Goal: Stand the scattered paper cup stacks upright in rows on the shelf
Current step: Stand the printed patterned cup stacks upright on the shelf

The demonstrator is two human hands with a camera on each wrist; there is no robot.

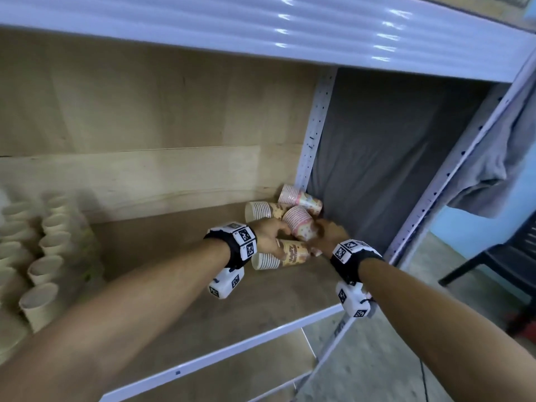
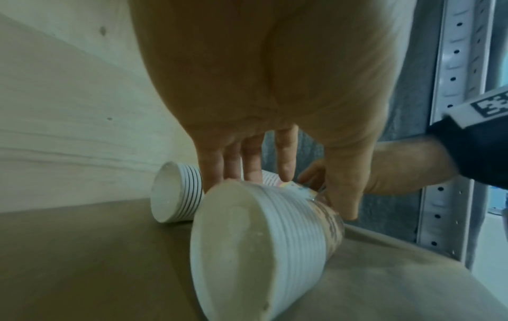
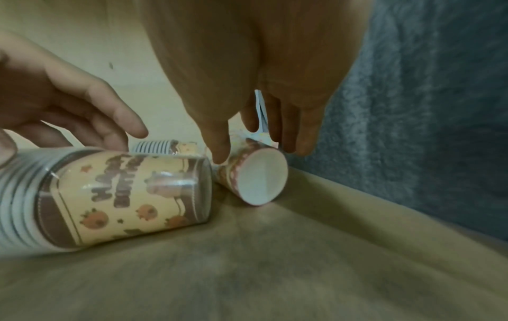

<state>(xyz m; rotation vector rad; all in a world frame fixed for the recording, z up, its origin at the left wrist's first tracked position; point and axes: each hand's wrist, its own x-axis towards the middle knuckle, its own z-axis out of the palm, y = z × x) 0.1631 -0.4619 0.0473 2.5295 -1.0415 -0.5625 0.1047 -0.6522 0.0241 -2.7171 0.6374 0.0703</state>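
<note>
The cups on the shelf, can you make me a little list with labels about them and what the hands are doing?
lying cup stacks: four, piled in the shelf's back right corner
nearest stack: yellow cup stack, on its side
left hand: fingers reach over the yellow cup stack
right hand: fingers straddle the pink cup stack
pink cup stack: tipped over, mouth towards the right wrist camera
standing cups: plain cups upright in rows at left, blurred

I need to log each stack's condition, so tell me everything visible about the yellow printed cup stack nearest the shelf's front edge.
The yellow cup stack is nested paper cups in a glossy clear wrap, lying on its side on the brown shelf board. The outer cup has brown bands, brown lettering and orange animal figures; white ribbed bases show at its closed end. The left hand rests its straight fingers along the top. Its mouth end lies close to a pink stack.
</note>
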